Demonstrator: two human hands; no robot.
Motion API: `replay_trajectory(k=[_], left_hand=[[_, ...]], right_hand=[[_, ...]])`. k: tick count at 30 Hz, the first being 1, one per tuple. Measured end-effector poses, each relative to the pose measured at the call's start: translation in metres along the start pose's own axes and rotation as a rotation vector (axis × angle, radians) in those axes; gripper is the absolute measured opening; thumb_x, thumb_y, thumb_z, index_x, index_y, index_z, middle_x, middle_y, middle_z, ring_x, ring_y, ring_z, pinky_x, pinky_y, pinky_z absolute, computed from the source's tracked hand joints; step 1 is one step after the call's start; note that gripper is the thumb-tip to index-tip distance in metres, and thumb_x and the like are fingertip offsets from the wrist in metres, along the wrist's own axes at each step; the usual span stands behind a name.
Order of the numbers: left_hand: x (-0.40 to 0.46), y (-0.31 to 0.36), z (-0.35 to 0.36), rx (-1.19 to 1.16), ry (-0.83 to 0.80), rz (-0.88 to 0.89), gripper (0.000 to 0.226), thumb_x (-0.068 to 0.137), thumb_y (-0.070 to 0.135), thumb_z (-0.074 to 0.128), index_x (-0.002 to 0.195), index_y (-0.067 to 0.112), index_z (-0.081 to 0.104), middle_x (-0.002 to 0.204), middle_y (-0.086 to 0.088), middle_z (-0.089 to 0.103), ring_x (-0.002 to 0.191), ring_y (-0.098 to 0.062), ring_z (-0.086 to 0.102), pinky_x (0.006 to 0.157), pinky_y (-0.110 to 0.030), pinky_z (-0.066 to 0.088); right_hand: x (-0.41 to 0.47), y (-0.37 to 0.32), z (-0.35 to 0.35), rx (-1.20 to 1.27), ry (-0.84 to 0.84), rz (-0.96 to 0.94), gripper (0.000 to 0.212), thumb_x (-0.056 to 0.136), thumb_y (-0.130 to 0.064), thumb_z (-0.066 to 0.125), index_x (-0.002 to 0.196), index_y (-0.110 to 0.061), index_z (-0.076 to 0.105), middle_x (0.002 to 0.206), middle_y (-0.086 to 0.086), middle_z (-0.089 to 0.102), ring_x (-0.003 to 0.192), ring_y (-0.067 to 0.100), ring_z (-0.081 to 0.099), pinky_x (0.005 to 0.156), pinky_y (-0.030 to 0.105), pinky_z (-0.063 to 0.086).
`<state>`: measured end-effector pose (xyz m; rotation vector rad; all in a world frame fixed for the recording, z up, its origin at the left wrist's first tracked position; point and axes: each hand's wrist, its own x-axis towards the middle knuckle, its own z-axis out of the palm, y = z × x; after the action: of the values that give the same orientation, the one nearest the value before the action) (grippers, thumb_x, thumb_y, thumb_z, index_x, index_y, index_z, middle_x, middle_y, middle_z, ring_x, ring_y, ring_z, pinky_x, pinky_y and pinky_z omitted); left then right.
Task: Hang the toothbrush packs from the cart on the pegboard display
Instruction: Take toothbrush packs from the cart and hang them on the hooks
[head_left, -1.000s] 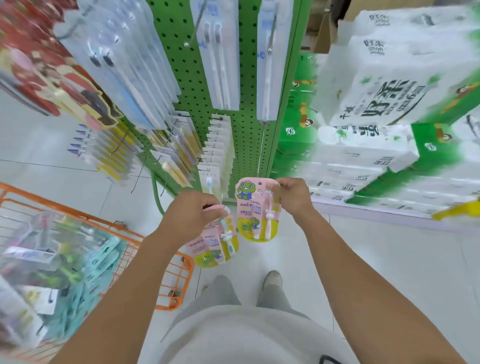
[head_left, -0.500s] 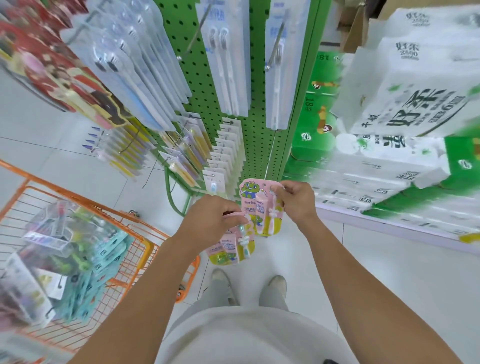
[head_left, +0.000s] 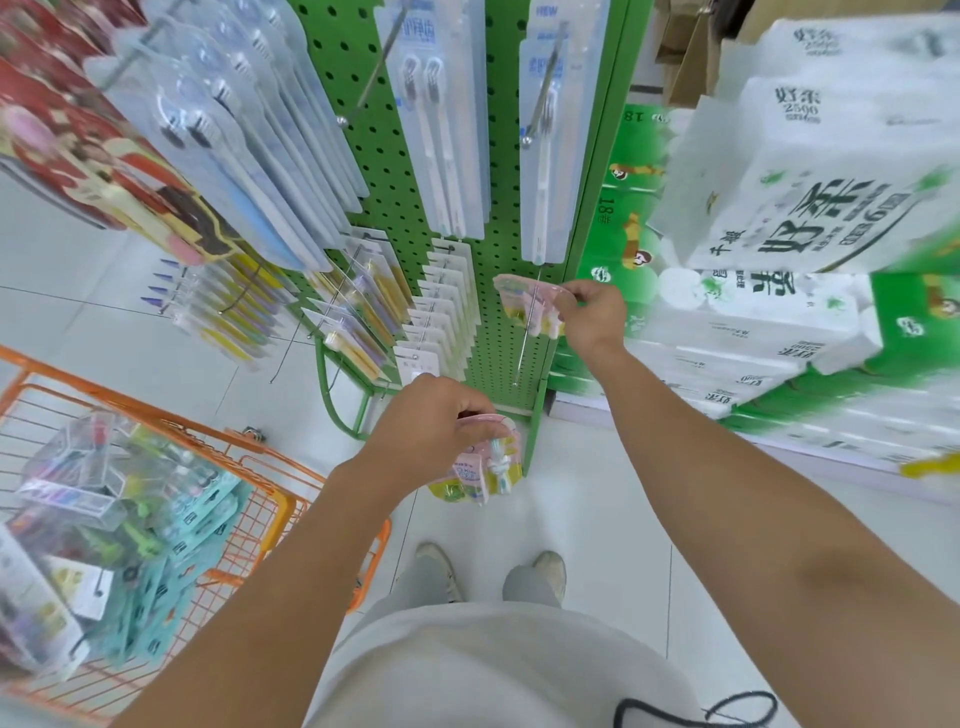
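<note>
The right grip (head_left: 592, 314) pinches the top edge of a pink toothbrush pack (head_left: 530, 306), holding it tilted nearly flat against a long bare peg (head_left: 525, 343) low on the green pegboard (head_left: 498, 218), just under the hanging white toothbrush packs (head_left: 447, 130). The left grip (head_left: 434, 426) is curled tight around a small bunch of pink packs (head_left: 480, 473) dangling above the floor by the person's shoes. More packs lie heaped in the orange cart (head_left: 260, 467) off to the left.
</note>
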<state>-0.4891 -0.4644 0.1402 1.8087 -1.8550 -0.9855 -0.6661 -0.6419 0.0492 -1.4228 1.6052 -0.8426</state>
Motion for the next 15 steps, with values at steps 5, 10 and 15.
replay_trajectory(k=[5,10,15], left_hand=[[0.003,0.001,0.000,0.003,0.003,0.009,0.021,0.086,0.036,0.076,0.074,0.019,0.077,0.058,0.005,0.065,0.051,-0.007,0.051,0.051,-0.024,0.035],[0.008,-0.001,-0.001,-0.004,0.013,0.012,0.022,0.086,0.039,0.075,0.077,0.019,0.077,0.061,0.003,0.068,0.057,-0.014,0.059,0.055,-0.031,0.044],[0.015,-0.004,0.000,-0.065,0.045,0.011,0.022,0.087,0.041,0.074,0.074,0.023,0.078,0.060,0.003,0.067,0.057,-0.016,0.058,0.055,-0.033,0.044]], right_hand=[[0.017,-0.011,0.000,-0.014,0.044,0.023,0.011,0.092,-0.018,0.071,0.093,-0.008,0.076,0.080,0.002,0.068,0.070,0.018,0.060,0.066,0.024,0.044],[0.017,-0.010,-0.004,-0.014,0.092,0.106,0.019,0.087,-0.021,0.078,0.100,-0.008,0.074,0.096,0.007,0.073,0.084,0.019,0.064,0.081,0.033,0.055],[-0.042,-0.024,-0.033,0.098,0.097,0.144,0.023,0.087,-0.015,0.075,0.109,-0.010,0.069,0.100,-0.004,0.066,0.093,0.013,0.061,0.086,0.028,0.052]])
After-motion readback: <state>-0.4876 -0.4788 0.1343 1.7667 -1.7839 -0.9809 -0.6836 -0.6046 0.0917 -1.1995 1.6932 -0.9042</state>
